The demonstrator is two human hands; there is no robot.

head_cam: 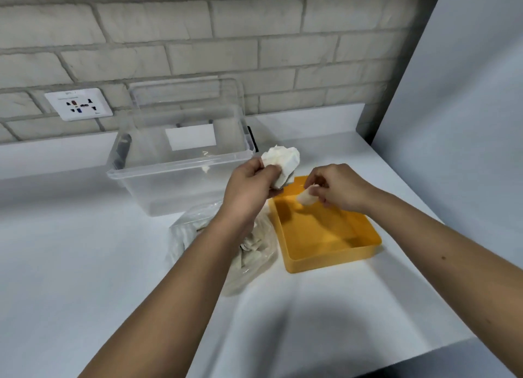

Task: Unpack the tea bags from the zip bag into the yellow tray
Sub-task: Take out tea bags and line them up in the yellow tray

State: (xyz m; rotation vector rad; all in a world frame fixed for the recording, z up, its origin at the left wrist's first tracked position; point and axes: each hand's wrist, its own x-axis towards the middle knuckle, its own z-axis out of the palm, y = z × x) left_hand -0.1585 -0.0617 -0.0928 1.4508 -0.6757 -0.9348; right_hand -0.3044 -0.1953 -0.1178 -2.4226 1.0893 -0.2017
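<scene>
L hand (250,183): clutches crumpled white tea bag bunch (281,164); R hand (335,188): pinches one soft tea bag (307,198), smooth yellow tray (334,261) below; clear crinkly zip bag (249,250) under L wrist

Yellow tray (331,260) lying open from above; right hand (336,188) pinching tea bag (307,200), hanging over tray's far half; left hand (249,185) gripping tea bag bundle (283,162), hanging over tray's far-left corner. Clear box (181,185) standing just behind-left of tray, blocking there. Zip bag (254,250) slumping just left of tray. White panel (467,123) rising right of tray. Table (311,307) stretching open in front of tray
</scene>
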